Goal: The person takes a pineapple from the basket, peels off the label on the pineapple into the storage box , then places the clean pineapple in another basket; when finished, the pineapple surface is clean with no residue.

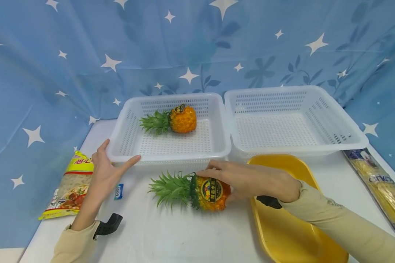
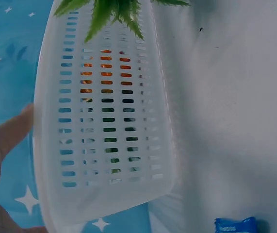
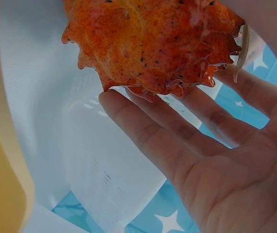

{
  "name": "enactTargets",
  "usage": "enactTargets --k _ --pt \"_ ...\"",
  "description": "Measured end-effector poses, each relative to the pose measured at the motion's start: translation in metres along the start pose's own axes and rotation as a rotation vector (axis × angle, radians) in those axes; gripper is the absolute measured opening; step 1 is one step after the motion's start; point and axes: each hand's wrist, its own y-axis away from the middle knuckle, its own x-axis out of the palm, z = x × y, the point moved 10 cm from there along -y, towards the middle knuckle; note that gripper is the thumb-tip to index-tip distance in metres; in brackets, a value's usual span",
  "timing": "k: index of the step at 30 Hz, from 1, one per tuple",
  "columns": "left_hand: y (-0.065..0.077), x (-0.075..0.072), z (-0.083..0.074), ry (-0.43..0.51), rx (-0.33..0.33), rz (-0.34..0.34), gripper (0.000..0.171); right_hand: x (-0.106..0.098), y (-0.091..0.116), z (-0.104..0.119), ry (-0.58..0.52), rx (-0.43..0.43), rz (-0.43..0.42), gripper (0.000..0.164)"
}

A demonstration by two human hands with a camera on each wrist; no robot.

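Note:
My right hand point(image 1: 247, 179) holds a pineapple point(image 1: 217, 204) by its orange body. Its fingers reach over the far side and the thumb lies on the near side. This fruit lies sideways in front of the left white basket point(image 1: 181, 158), green leaves pointing left, a black and gold label facing up. In the right wrist view the fingers point(image 3: 148, 136) stretch along the pineapple's spiky base point(image 3: 148, 48). My left hand point(image 1: 105, 179) spans the basket's front left corner, thumb at the front rim, fingers spread. Inside that basket lies a second pineapple point(image 1: 184, 120).
Another white basket point(image 1: 296, 149) stands to the right. A yellow tub point(image 1: 283, 233) lies under my right forearm. A yellow food bag point(image 1: 70, 186) and a small blue packet point(image 1: 118, 191) flank my left arm. A long pasta packet point(image 1: 378, 182) lies far right.

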Motion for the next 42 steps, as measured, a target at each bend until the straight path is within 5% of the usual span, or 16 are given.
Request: enactTargets --k 3,7,10,13,16,21,26,42 --pt "0.016 -0.015 -0.023 -0.060 0.129 -0.150 0.111 -0.001 -0.001 -0.001 -0.007 0.003 0.001 0.096" --pt "0.056 -0.022 -0.075 0.022 0.540 -0.293 0.090 -0.002 -0.001 -0.002 -0.034 0.002 0.005 0.095" --pt "0.086 0.002 -0.106 0.029 0.838 -0.154 0.077 -0.003 -0.001 -0.004 -0.037 0.002 0.003 0.094" --pt "0.108 0.043 -0.118 -0.084 0.988 0.072 0.081 -0.002 0.000 -0.005 -0.015 0.004 0.002 0.093" --pt "0.113 0.079 -0.113 -0.227 0.994 0.222 0.086 -0.002 0.000 -0.004 -0.011 -0.010 -0.002 0.092" --pt "0.107 0.106 -0.106 -0.367 0.984 0.236 0.092 -0.002 0.001 -0.006 -0.031 -0.024 -0.007 0.095" --pt "0.103 0.114 -0.108 -0.408 1.004 0.209 0.090 -0.002 0.005 -0.006 -0.003 -0.026 -0.012 0.097" --pt "0.092 0.116 -0.111 -0.410 0.896 0.249 0.084 -0.013 0.023 -0.001 0.030 -0.095 -0.137 0.082"
